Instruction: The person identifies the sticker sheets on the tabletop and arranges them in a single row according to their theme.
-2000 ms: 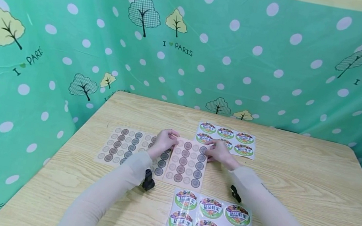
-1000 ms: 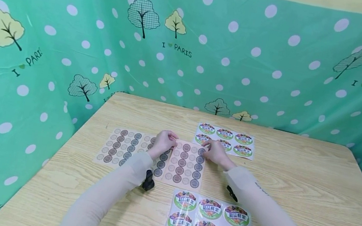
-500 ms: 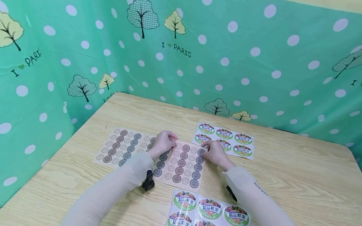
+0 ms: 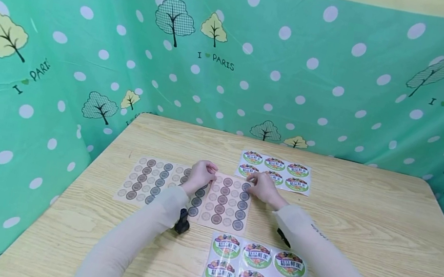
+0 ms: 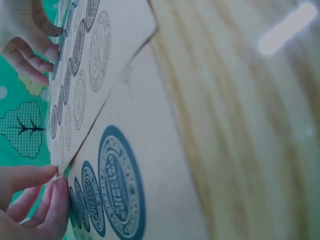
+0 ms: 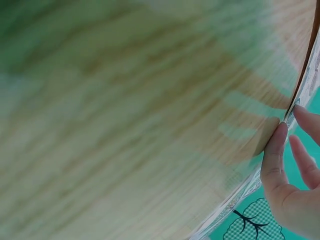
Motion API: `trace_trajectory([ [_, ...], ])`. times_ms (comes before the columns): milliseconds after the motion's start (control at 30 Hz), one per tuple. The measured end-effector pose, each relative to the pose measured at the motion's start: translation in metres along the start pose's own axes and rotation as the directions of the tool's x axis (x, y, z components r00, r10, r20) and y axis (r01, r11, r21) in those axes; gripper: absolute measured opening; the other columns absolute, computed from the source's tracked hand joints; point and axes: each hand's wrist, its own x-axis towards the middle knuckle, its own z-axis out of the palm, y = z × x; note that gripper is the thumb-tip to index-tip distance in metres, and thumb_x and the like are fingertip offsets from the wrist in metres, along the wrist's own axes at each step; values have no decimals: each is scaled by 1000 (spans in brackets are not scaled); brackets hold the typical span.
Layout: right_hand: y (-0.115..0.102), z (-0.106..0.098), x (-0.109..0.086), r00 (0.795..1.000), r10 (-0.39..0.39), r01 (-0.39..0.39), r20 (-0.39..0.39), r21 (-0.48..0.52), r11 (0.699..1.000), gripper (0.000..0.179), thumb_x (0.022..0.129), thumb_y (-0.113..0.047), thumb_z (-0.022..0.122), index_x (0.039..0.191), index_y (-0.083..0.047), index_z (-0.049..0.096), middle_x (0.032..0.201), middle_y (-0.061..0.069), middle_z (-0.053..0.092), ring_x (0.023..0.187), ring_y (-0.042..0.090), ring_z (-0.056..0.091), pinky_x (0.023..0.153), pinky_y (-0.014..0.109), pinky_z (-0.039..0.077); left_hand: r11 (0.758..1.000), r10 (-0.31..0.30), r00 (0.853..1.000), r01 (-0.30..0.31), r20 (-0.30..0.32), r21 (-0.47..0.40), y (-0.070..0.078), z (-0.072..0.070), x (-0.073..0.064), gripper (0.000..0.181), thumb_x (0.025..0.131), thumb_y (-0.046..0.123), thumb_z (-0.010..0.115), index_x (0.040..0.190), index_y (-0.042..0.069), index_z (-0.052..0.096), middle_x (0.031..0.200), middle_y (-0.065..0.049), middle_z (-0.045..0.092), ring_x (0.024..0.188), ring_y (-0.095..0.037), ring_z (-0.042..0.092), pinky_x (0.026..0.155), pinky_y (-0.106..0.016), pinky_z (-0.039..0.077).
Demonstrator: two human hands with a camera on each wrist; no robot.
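Observation:
A kraft-coloured sheet of round stickers (image 4: pixel 225 208) lies on the table, printed in rows of brown, grey and pale circles. At its far left corner my left hand (image 4: pixel 199 176) pinches the edge between thumb and fingertips, seen also in the left wrist view. My right hand (image 4: pixel 265 189) is at the far right corner; in the right wrist view its thumb and index finger pinch the sheet's edge. Two similar sheets lie side by side to the left: the far left sheet (image 4: pixel 145 182), and a middle sheet (image 4: pixel 176 178) partly hidden by my left hand.
A sheet of oval fruit labels (image 4: pixel 258 273) lies nearer me. Another fruit label sheet (image 4: pixel 304 178) is behind my right hand. The wooden table (image 4: pixel 367 223) stands against a green dotted curtain (image 4: pixel 330 78). Black wrist straps (image 4: pixel 182 223) sit under the sleeves.
Since two seconds ago my right hand has shifted slightly left and nearer at the sheet's corner. The left hand has kept its pinch. In the last second almost nothing has moved.

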Motion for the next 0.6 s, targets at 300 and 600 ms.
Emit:
trace_trajectory([
  [300,0,-11,-13,999,-27,25,36,59,998,32,77,-6,64,107,2,57,101,18,54,68,21,54,56,26,48,999,43,999,-43,6,19,23,-15,-25,19,74,-2,62,93,-1,63,76,-8,58,62,-15,55,52,-20,49],
  [600,5,-26,-27,991,-124,122,42,58,991,27,79,-5,62,103,5,58,93,17,57,83,26,56,68,32,51,995,89,983,-94,160,27,32,-25,-42,18,78,2,62,96,1,63,80,-8,60,65,-14,54,55,-22,48],
])
